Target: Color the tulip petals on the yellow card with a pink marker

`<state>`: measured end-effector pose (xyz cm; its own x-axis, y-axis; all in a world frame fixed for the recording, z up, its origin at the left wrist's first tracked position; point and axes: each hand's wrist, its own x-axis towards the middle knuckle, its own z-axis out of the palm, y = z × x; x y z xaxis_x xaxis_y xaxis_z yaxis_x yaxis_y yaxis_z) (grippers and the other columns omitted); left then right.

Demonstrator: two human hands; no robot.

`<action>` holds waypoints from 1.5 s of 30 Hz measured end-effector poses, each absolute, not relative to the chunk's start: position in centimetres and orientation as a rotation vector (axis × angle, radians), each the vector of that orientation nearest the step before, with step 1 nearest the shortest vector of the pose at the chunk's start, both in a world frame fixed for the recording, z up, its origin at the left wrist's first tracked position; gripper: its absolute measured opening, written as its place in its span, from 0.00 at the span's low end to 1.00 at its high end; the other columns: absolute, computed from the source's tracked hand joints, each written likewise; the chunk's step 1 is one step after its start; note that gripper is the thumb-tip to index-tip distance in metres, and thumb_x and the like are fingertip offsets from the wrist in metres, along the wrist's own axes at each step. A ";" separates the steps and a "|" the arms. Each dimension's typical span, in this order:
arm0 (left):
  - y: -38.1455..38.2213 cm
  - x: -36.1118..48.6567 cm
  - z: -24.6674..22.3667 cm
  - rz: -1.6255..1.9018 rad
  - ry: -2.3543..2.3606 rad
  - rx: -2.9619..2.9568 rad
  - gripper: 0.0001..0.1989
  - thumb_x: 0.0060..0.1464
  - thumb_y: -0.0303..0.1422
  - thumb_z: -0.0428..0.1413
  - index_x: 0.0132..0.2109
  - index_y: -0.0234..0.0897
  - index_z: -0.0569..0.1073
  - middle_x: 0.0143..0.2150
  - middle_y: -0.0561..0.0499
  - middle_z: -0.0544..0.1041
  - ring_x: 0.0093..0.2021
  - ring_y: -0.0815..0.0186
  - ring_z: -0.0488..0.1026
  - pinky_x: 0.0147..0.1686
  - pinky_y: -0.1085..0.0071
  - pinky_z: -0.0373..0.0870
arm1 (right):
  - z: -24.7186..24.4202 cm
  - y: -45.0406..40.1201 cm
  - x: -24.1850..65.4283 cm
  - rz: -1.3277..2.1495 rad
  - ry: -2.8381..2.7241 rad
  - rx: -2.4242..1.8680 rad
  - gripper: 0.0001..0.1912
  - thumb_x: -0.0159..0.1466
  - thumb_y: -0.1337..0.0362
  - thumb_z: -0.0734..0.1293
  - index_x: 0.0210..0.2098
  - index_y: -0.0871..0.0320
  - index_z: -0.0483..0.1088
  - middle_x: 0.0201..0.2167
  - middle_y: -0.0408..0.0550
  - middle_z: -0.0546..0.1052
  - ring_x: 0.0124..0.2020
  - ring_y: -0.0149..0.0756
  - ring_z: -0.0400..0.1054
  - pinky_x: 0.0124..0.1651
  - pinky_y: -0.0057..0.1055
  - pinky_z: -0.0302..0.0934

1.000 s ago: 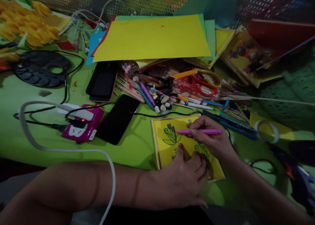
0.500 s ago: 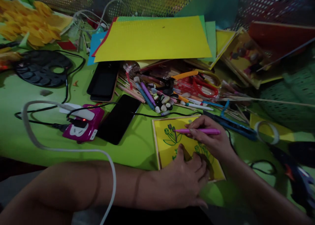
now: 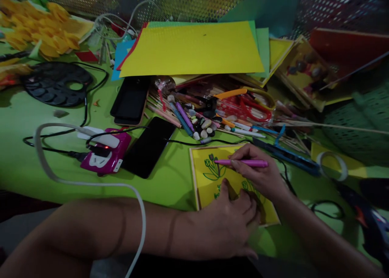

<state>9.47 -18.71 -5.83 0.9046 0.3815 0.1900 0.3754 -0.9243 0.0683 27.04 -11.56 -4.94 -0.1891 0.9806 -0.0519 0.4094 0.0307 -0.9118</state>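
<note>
My right hand [image 3: 258, 170] grips a pink-purple marker pen [image 3: 251, 163], its tip at the tulip drawing [image 3: 214, 166] with green outlines. The drawing is on a yellow panel [image 3: 202, 197] with a thin wooden rim. One flower head near the tip looks dark. Lying over the panel's lower part, my left hand [image 3: 227, 223] has its fingers spread and presses on the yellow surface. More green flower outlines show beside its fingers, partly covered by both hands.
Left of the panel lie a phone [image 3: 150, 148], a magenta power adapter [image 3: 107, 154] and a white cable [image 3: 91, 184]. Behind are pebbles [image 3: 205, 128], scissors [image 3: 255, 112] and yellow paper [image 3: 191, 47]. At right are a blue cutter [image 3: 291, 158], a tape roll [image 3: 332, 166] and a glue gun [image 3: 370, 225].
The whole view has shifted slightly. The marker tip stays at the same flower, with the pen moved a little along it. My left hand keeps its place on the panel.
</note>
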 end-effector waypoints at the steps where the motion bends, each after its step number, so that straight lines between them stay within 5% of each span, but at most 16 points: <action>1: -18.7 9.5 -5.9 0.311 0.602 3.036 0.37 0.69 0.58 0.46 0.69 0.33 0.70 0.67 0.35 0.72 0.64 0.48 0.66 0.57 0.43 0.73 | -4.9 -11.5 27.0 1.133 -1.668 -1.421 0.11 0.66 0.55 0.75 0.34 0.54 0.75 0.30 0.44 0.76 0.31 0.36 0.70 0.34 0.32 0.64; 45: -18.7 9.4 -5.9 0.316 0.592 3.022 0.37 0.70 0.57 0.44 0.69 0.31 0.70 0.66 0.35 0.73 0.62 0.48 0.66 0.57 0.43 0.74 | -4.8 -11.4 26.8 1.103 -1.702 -1.418 0.06 0.65 0.61 0.74 0.34 0.53 0.74 0.30 0.42 0.76 0.31 0.35 0.70 0.34 0.30 0.64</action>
